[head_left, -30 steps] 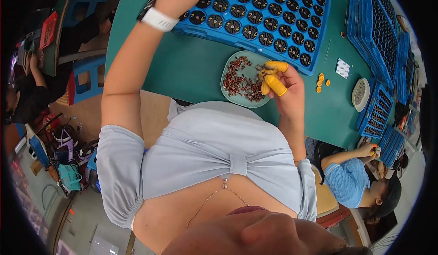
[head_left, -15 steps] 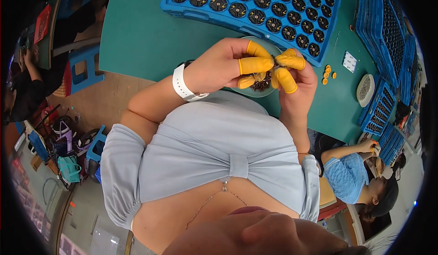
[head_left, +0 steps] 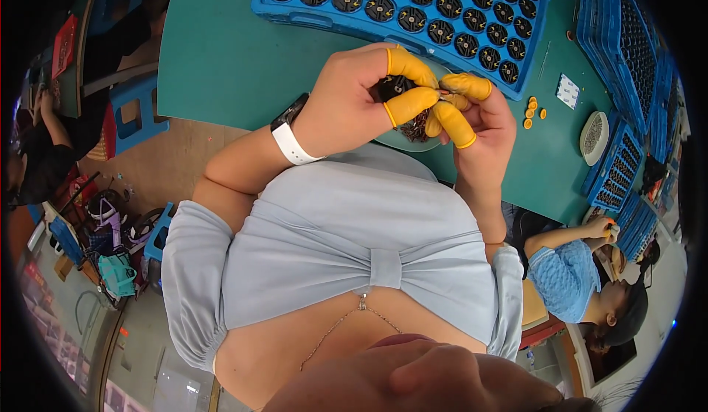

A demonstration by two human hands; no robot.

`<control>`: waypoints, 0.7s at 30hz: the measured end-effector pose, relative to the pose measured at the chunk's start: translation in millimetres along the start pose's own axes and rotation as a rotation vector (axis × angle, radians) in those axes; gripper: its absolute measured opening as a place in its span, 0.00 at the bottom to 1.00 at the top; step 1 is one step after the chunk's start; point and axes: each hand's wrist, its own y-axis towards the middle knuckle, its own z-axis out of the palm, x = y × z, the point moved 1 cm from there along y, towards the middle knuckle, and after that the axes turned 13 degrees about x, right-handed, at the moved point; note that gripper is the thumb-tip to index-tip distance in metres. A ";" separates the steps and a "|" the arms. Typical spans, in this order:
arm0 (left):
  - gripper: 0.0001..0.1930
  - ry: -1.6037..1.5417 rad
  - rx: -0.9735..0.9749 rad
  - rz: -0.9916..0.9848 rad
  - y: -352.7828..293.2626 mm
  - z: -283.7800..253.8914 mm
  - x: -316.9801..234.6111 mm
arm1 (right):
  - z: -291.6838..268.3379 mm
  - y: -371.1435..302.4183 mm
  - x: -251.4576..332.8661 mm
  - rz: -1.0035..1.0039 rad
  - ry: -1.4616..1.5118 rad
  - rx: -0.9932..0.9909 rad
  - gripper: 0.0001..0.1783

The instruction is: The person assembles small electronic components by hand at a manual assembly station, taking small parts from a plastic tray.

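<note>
Yellow finger cots cover the fingertips of both my hands. My left hand (head_left: 332, 102), a white-strapped watch (head_left: 293, 143) on its wrist, is closed with thumb and forefinger pinched together. Against those tips press the pinched fingers of my right hand (head_left: 487, 121). Whatever they grip between them is too small to make out. A black round part (head_left: 394, 86) shows between the left thumb and forefinger; whether that hand holds it I cannot tell. Just below sits a shallow pale bowl (head_left: 405, 147) of small reddish-brown pieces (head_left: 419, 127), partly hidden by my hands.
Beyond my hands, a blue tray (head_left: 295, 18) carries rows of black round parts (head_left: 380, 8). To the right lie loose yellow finger cots (head_left: 532, 104), a small white packet (head_left: 567, 91), a white oval dish (head_left: 587, 158) and stacked blue trays (head_left: 608, 51). A person (head_left: 568, 279) sits at right.
My left hand has turned and shifted slightly left, its thumb and forefinger spreading further apart behind their tips. The black round part now shows between them. The view has shifted slightly.
</note>
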 end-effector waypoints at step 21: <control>0.08 0.070 0.082 0.027 -4.4 -3.3 -2.6 | -3.6 -3.6 10.5 -0.043 -0.111 -0.027 0.13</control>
